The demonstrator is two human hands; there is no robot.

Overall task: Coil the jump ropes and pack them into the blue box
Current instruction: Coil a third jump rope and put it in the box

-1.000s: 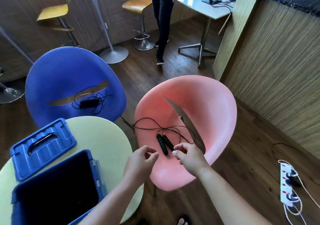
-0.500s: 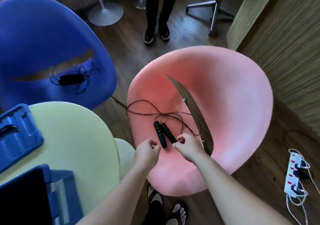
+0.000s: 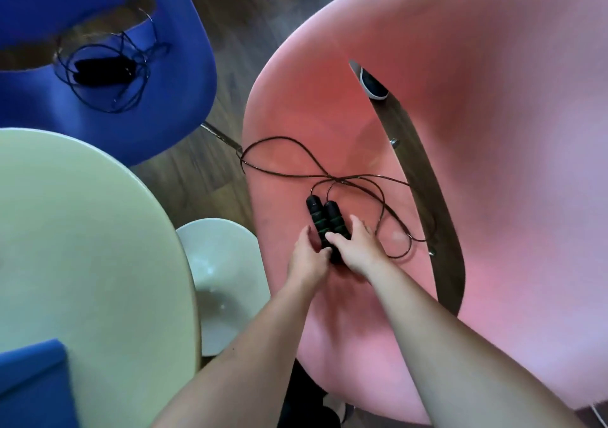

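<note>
Both grips have closed in on the jump rope [image 3: 378, 177] on the pink chair [image 3: 493, 131]: left grip [image 3: 309, 250] and right grip [image 3: 358, 246] clasp its paired black handles [image 3: 324, 217], cord [image 3: 279, 137] sprawling loose beyond. Second rope [image 3: 98, 68] lies tangled on the blue chair [image 3: 148, 131]; blue box [image 3: 29, 388] corner sits on the worktop [image 3: 82, 230].

**Both hands on the rope handles in the pink chair**

The rope [image 3: 315, 212] lies on the seat of the pink chair [image 3: 493, 131]. Its thin black cord is spread in loose loops, and 1 loop reaches the seat's left edge. Its 2 handles [image 3: 332, 218], black with green rings, lie side by side and touching. The left hand [image 3: 307, 256] grips their near end from the left. The right hand [image 3: 360, 250] grips from the right, with fingers either side of the right handle. A 2nd rope [image 3: 98, 68] lies tangled on the blue chair [image 3: 148, 124]. A round table [image 3: 82, 246] stands at left, with a corner of the blue box [image 3: 33, 385] on it.
</note>
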